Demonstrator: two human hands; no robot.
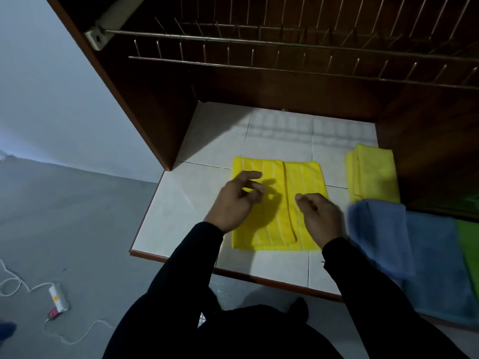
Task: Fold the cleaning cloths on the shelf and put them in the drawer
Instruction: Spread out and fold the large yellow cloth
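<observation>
A bright yellow striped cloth [274, 177] lies flat on the white tiled shelf [181, 211], folded so that one edge runs down its middle. My left hand [237, 200] hovers over the cloth's left half with its fingers spread and nothing in it. Over the right half, my right hand [320, 216] is loosely curled, palm down, and holds nothing. A paler yellow cloth [372, 174] lies folded at the right. In front of it a blue cloth [414, 255] is spread out, with a green cloth [470, 244] at the frame's right edge. No drawer is in view.
A wire dish rack [285, 45] hangs across the dark wooden cabinet above the shelf. The cabinet's side panel [145, 104] stands at the left. On the grey floor at lower left lie a power strip [58, 297] and a white cord.
</observation>
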